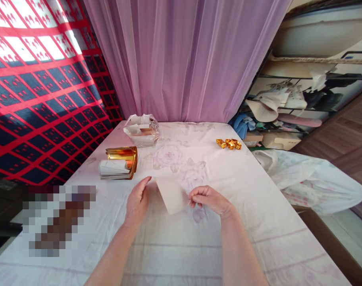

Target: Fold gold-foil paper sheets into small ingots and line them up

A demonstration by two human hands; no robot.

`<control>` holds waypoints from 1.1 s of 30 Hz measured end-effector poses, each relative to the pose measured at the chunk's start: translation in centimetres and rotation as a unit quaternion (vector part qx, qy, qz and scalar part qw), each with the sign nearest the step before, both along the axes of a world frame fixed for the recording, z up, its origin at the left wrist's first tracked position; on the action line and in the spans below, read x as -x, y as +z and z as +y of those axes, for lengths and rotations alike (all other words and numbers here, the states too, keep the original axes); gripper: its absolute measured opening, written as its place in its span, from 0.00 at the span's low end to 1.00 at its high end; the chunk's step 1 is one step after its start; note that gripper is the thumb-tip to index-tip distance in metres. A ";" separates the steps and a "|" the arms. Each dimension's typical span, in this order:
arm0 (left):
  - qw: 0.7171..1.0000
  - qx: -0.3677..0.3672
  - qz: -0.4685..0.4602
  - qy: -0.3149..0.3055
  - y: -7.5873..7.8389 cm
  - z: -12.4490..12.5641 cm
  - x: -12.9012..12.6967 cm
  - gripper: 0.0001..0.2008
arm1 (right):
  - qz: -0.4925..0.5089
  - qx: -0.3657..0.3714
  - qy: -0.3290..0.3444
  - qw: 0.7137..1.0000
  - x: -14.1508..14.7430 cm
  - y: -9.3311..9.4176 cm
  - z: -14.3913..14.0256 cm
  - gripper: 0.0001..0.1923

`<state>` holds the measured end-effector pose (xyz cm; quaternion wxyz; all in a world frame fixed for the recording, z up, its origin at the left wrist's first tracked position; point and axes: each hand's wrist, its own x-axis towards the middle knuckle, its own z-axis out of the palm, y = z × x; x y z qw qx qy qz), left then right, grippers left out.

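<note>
Both hands pinch one paper sheet (172, 194); left hand (138, 201), right hand (209, 200).

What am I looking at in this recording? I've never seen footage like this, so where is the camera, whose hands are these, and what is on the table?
There is no machine here. The single picture comes from a camera worn on a person's head, looking forward and down, so the two bare arms rising from the bottom edge are that person's own.

The left hand and right hand together hold a pale sheet of paper just above a table covered by a white floral cloth.

On the cloth lie a curled stack of gold-backed sheets to the left, a clear plastic bag at the far end, and three small folded gold pieces to the right. A pink curtain hangs behind.
</note>
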<state>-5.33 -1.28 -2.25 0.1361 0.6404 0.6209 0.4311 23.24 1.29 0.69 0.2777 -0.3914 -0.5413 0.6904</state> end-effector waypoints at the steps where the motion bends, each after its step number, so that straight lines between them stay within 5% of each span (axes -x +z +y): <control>1: 1.000 -0.008 -0.006 0.007 0.3 -0.1 0.1 0.19 | -0.010 0.004 0.016 1.000 -0.1 0.1 -0.1 0.15; 6: 1.000 -0.004 -0.013 -0.014 1.9 -0.9 -0.3 0.18 | -0.028 0.044 0.102 0.993 -0.1 0.7 -0.3 0.13; 11: 0.973 0.053 0.095 -0.204 2.2 -2.0 -1.5 0.16 | -0.055 0.074 0.121 0.988 0.0 1.2 -0.5 0.13; 14: 0.953 0.071 0.163 -0.246 2.0 -2.3 -2.0 0.14 | -0.065 0.086 0.119 0.987 0.0 1.0 -0.4 0.14; 20: 0.938 0.089 0.166 -0.291 1.6 -2.2 -1.9 0.14 | -0.101 -0.034 0.046 0.993 1.3 0.8 0.0 0.08; 27: 0.964 0.080 0.042 -0.251 1.0 -2.0 -1.4 0.21 | -0.230 -0.184 -0.057 0.954 4.7 0.1 0.3 0.10; 33: 0.985 0.109 -0.058 -0.120 1.9 -2.1 -1.1 0.22 | -0.380 -0.277 -0.070 0.880 6.3 -0.6 0.4 0.11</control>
